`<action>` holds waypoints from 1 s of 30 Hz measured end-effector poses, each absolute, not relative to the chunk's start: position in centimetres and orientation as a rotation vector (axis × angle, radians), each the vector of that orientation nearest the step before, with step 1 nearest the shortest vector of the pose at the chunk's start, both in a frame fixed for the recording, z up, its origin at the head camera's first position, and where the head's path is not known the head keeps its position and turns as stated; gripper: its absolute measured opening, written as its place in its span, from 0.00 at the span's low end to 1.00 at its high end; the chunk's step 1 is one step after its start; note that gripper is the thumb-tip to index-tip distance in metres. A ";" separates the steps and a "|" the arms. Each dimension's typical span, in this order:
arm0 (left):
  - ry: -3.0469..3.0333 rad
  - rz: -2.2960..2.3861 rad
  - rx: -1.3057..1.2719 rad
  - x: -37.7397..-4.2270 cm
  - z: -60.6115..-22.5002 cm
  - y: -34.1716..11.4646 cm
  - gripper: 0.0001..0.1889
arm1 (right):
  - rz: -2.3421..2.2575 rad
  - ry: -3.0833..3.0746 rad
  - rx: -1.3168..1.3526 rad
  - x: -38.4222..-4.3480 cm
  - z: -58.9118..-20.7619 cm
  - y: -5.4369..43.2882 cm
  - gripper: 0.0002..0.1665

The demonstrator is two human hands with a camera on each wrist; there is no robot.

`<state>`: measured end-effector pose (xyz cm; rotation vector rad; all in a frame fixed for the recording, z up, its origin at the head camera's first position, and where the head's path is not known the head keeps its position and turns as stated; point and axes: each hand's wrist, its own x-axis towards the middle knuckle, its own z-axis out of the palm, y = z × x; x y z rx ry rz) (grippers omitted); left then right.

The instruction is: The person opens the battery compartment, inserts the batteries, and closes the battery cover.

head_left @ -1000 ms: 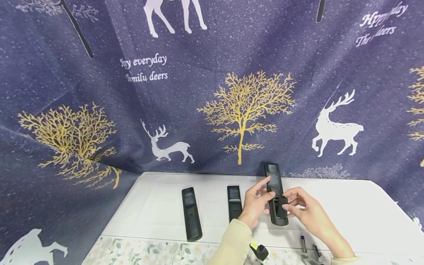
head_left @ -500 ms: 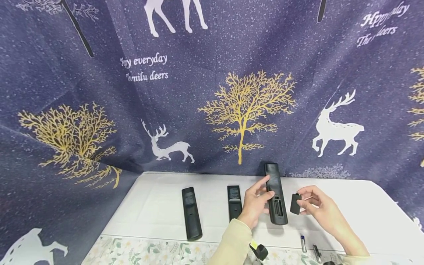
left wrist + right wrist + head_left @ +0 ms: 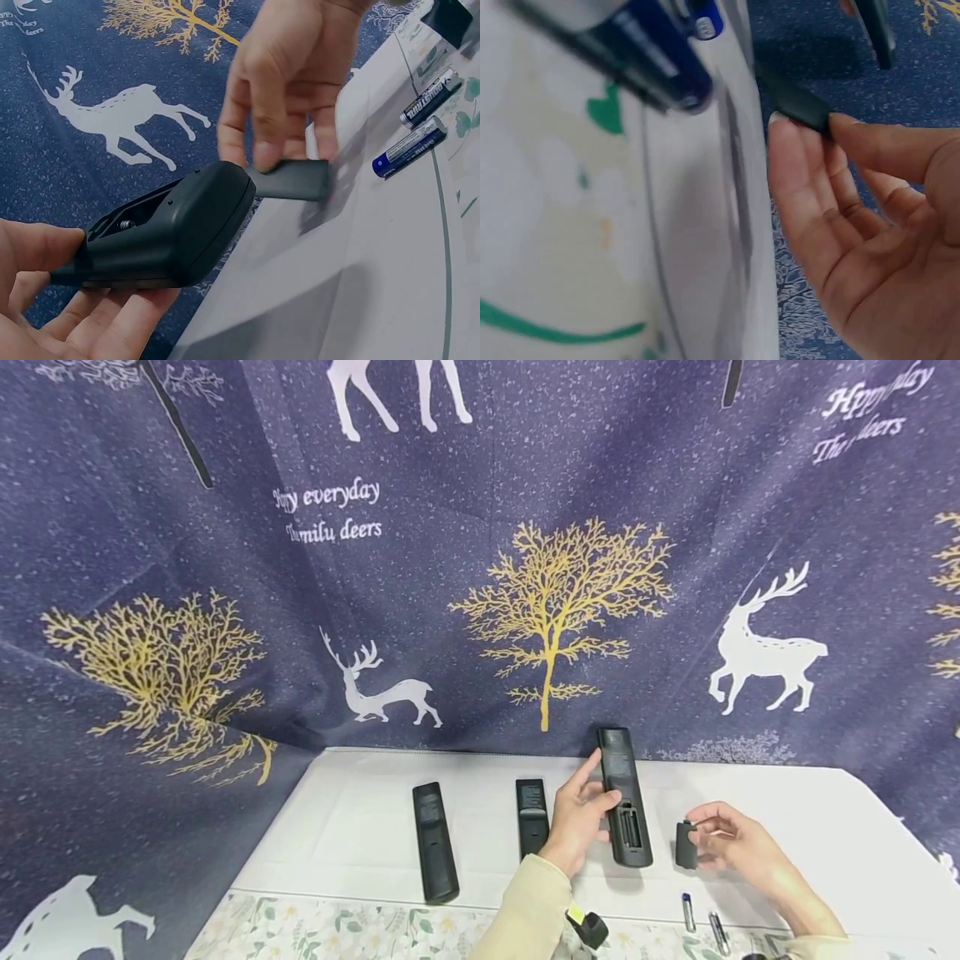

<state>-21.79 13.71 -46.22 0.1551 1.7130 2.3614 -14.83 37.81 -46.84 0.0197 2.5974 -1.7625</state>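
Note:
My left hand (image 3: 577, 822) grips a black remote control (image 3: 618, 768) by its left side, back facing up. Its battery compartment (image 3: 630, 828) is uncovered, and a coil spring (image 3: 125, 224) shows inside in the left wrist view. To the right of the remote, my right hand (image 3: 738, 847) pinches the small black battery cover (image 3: 686, 845) between thumb and fingers. That cover (image 3: 292, 180) is close over the white table in the left wrist view. Below the right hand lie two batteries, a blue-ended one (image 3: 688, 912) and a silver-and-dark one (image 3: 718, 933).
Two more black remotes lie face down to the left: one apart (image 3: 435, 843), another (image 3: 532, 818) partly behind the left hand. A floral cloth (image 3: 337, 931) covers the front edge of the white table (image 3: 352, 827). A dark deer-print curtain (image 3: 420, 610) hangs behind.
My right hand has lifted the battery cover off the remote and carried it right and toward the front, baring the compartment. The left hand keeps its hold on the remote.

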 end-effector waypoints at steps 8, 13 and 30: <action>1.715 2.360 0.127 -21.8 -46.1 13.6 0.37 | -1.713 2.576 0.112 -15.0 -47.5 37.9 0.19; 1.726 2.357 0.136 -21.8 -46.0 13.7 0.37 | -1.612 2.644 0.139 -15.2 -47.4 37.8 0.21; 1.720 2.354 0.131 -21.7 -45.7 13.5 0.37 | -1.364 2.789 0.181 -15.5 -47.5 37.6 0.22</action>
